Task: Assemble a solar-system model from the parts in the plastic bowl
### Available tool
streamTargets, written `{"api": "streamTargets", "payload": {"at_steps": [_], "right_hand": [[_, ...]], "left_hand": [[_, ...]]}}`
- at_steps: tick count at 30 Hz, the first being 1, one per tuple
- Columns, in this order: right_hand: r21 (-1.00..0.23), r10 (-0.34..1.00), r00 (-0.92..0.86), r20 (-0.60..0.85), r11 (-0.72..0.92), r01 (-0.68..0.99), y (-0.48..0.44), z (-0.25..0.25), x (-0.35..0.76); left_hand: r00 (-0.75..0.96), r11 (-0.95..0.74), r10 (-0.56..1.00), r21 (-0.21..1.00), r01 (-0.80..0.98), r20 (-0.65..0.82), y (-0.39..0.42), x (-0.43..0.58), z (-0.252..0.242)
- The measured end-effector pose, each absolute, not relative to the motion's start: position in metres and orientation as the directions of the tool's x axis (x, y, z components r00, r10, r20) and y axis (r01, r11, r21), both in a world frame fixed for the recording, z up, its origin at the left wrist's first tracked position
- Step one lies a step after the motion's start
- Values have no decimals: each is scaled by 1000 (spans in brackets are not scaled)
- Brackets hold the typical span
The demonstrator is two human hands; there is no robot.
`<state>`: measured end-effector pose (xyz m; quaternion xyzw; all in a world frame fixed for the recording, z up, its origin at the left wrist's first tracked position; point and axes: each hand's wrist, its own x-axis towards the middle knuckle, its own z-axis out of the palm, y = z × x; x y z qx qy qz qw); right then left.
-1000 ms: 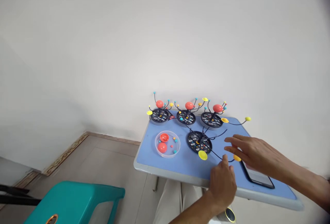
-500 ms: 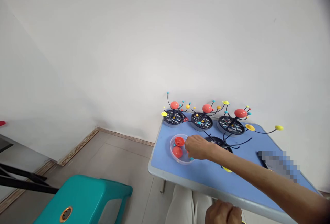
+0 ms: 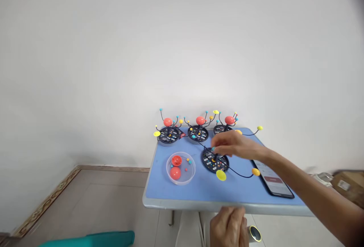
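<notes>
My right hand (image 3: 227, 144) reaches over the nearest solar system model (image 3: 209, 160), its fingers closed in a pinch. At the fingertips is a small blue ball (image 3: 213, 149), beside the model's black wire arms. That model carries a yellow ringed planet (image 3: 221, 175) and an orange ball (image 3: 256, 172). My left hand (image 3: 226, 227) is curled below the table's front edge, against a grey cylinder with a yellow rim (image 3: 254, 233); its fingertips are partly hidden. A clear round tub (image 3: 184, 182) holds a red half-shell (image 3: 176, 160), a red dome (image 3: 175, 173) and several small balls.
Along the wall stand the left model (image 3: 168, 135), the middle model (image 3: 198, 133) and the right model (image 3: 222, 129), each with a red sphere. A phone (image 3: 277, 187) lies on the blue table (image 3: 196, 192). A teal stool (image 3: 93, 239) is at lower left, a cardboard box (image 3: 347, 186) at right.
My right hand has moved from the clear tub over to the nearest model, with a small blue ball at its fingertips. The view has turned right, and the yellow-rimmed cylinder by my left hand shows more.
</notes>
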<state>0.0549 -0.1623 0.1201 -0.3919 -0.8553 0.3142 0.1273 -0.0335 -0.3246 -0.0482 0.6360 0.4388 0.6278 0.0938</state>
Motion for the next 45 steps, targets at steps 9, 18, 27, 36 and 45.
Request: {"api": "streamTargets", "payload": {"at_steps": [9, 18, 27, 36, 45], "right_hand": [[-995, 999, -35, -21, -17, 96, -142, 55, 191], [-981, 994, -36, -107, -111, -156, -112, 16, 198], [-992, 991, -84, -100, -106, -65, -100, 12, 198], [-989, 997, -27, 66, 69, 134, -106, 7, 202], [-923, 983, -71, 171, 185, 337, -102, 1, 202]], "left_hand": [[28, -393, 912, 853, 343, 409, -246, 27, 23], [29, -28, 999, 886, 463, 17, -140, 55, 33], [6, 82, 996, 901, 426, -93, -98, 69, -4], [-48, 114, 994, 916, 384, -103, -92, 73, -21], [-70, 100, 994, 937, 334, -81, -95, 72, -27]]}}
